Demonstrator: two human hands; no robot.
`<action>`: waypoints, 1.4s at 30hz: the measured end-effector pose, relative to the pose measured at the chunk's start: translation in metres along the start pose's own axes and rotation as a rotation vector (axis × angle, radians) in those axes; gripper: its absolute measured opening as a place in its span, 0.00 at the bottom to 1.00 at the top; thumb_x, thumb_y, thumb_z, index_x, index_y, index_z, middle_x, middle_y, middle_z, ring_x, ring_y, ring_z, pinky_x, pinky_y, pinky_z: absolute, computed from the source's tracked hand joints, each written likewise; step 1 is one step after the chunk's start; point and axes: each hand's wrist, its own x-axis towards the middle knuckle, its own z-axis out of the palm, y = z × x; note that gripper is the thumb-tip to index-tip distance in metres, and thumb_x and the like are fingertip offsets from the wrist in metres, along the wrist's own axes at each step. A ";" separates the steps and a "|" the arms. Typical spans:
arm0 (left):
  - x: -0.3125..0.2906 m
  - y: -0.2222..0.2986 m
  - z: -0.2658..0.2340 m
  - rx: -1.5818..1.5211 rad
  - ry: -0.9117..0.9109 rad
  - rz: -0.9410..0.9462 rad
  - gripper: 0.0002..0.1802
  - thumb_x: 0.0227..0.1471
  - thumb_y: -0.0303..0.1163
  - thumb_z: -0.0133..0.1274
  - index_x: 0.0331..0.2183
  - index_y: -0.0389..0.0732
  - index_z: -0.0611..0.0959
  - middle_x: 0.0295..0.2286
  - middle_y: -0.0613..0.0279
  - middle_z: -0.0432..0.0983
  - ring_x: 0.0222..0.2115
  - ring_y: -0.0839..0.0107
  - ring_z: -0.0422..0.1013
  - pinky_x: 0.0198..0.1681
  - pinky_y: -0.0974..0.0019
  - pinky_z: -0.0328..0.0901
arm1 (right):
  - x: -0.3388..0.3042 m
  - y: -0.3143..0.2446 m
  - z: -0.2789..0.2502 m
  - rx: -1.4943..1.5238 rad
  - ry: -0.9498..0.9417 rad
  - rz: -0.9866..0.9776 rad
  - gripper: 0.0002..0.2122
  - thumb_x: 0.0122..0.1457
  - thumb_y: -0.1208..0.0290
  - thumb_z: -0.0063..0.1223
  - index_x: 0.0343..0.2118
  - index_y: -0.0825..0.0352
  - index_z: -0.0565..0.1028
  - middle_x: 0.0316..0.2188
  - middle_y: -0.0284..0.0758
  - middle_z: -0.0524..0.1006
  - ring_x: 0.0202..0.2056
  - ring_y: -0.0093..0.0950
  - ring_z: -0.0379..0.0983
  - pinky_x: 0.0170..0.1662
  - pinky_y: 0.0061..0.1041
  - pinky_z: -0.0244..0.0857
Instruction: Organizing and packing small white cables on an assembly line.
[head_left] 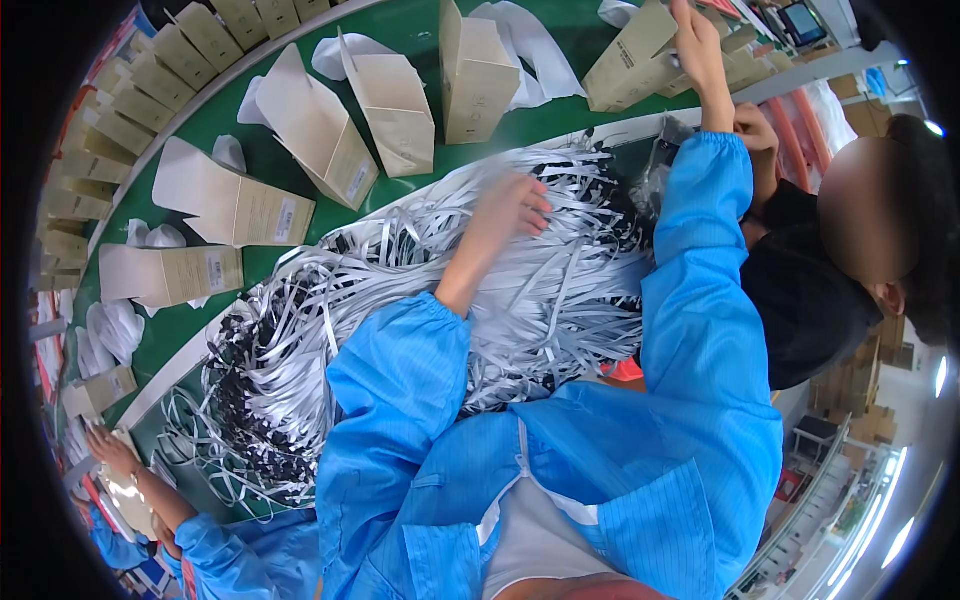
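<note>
"Straps (545,290) where?"
"Glossy, flat, tangled along the bench's (285,170) near edge; blurred left hand (512,208) over them, half-curled, hold unclear."
"Right hand (699,40)?"
"At an angular cardboard carton (622,68), far right; grip unclear."

- I see a green work surface (410,25) crossing the scene, with a pale rail (250,52) along it.
- Far right, I make out a small screen (803,22) near a pale beam (830,70).
- Right, brown cartons (873,425) stand stacked.
- Near right, tube lights (898,543) glow white.
</note>
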 end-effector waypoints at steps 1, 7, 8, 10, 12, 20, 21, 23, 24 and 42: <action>-0.001 0.000 -0.002 0.001 -0.003 0.003 0.17 0.61 0.41 0.44 0.39 0.36 0.76 0.29 0.53 0.78 0.21 0.67 0.75 0.25 0.66 0.71 | 0.002 0.005 -0.001 -0.003 -0.001 -0.008 0.16 0.70 0.63 0.42 0.34 0.70 0.77 0.24 0.36 0.75 0.29 0.26 0.73 0.36 0.29 0.67; -0.006 -0.001 -0.005 0.010 -0.031 -0.002 0.16 0.61 0.40 0.44 0.39 0.36 0.76 0.29 0.53 0.78 0.22 0.68 0.75 0.26 0.66 0.71 | 0.007 0.035 -0.036 -0.446 -0.097 -0.239 0.21 0.66 0.52 0.45 0.35 0.67 0.82 0.27 0.50 0.79 0.29 0.41 0.79 0.38 0.33 0.70; -0.007 -0.001 -0.006 0.012 -0.031 0.002 0.16 0.61 0.40 0.44 0.39 0.36 0.76 0.29 0.53 0.78 0.22 0.68 0.75 0.26 0.66 0.71 | 0.006 0.031 -0.039 -0.462 -0.138 -0.236 0.22 0.66 0.50 0.45 0.33 0.66 0.83 0.26 0.51 0.79 0.29 0.43 0.79 0.38 0.34 0.70; -0.008 -0.003 -0.005 0.005 -0.036 0.011 0.16 0.62 0.40 0.43 0.39 0.36 0.76 0.29 0.53 0.78 0.22 0.68 0.75 0.26 0.66 0.72 | 0.001 0.025 -0.051 -0.513 -0.052 -0.208 0.23 0.65 0.50 0.46 0.31 0.67 0.83 0.24 0.49 0.79 0.28 0.42 0.79 0.38 0.33 0.71; -0.007 -0.003 -0.003 0.004 -0.029 0.010 0.16 0.62 0.39 0.43 0.39 0.36 0.76 0.29 0.53 0.78 0.23 0.68 0.75 0.26 0.66 0.72 | -0.008 0.018 -0.059 -0.612 0.107 -0.150 0.23 0.64 0.50 0.48 0.28 0.67 0.83 0.22 0.46 0.80 0.27 0.39 0.79 0.37 0.31 0.71; -0.001 -0.002 -0.005 0.075 -0.100 0.036 0.18 0.64 0.41 0.42 0.41 0.36 0.78 0.32 0.55 0.79 0.29 0.69 0.76 0.34 0.68 0.73 | -0.132 -0.073 -0.004 -0.113 -0.548 -0.234 0.12 0.62 0.65 0.55 0.39 0.70 0.78 0.31 0.38 0.82 0.33 0.27 0.78 0.38 0.27 0.70; -0.003 -0.001 -0.013 0.079 -0.062 0.038 0.18 0.64 0.41 0.42 0.41 0.36 0.78 0.32 0.55 0.79 0.29 0.69 0.76 0.34 0.68 0.73 | -0.142 -0.062 0.031 -0.035 -0.685 -0.309 0.10 0.61 0.68 0.56 0.41 0.70 0.77 0.32 0.38 0.82 0.34 0.29 0.78 0.39 0.27 0.70; -0.003 -0.002 -0.013 0.087 -0.053 0.030 0.19 0.63 0.42 0.42 0.40 0.35 0.78 0.32 0.55 0.79 0.29 0.69 0.76 0.34 0.68 0.73 | -0.159 -0.061 0.069 -0.083 -0.684 -0.222 0.10 0.59 0.70 0.58 0.40 0.70 0.78 0.32 0.40 0.81 0.35 0.33 0.78 0.40 0.28 0.70; -0.001 -0.003 -0.011 0.093 -0.063 0.030 0.19 0.63 0.42 0.42 0.40 0.35 0.78 0.32 0.55 0.79 0.29 0.69 0.76 0.34 0.68 0.73 | -0.163 -0.048 0.083 -0.087 -0.673 -0.218 0.10 0.59 0.70 0.58 0.40 0.70 0.78 0.32 0.40 0.81 0.35 0.33 0.78 0.40 0.28 0.70; -0.093 0.098 0.018 1.065 0.506 1.176 0.17 0.58 0.40 0.56 0.34 0.33 0.81 0.29 0.58 0.81 0.29 0.66 0.77 0.36 0.61 0.69 | -0.174 -0.094 0.028 0.719 -0.696 0.046 0.08 0.68 0.66 0.47 0.41 0.65 0.72 0.22 0.22 0.64 0.25 0.13 0.57 0.27 0.15 0.53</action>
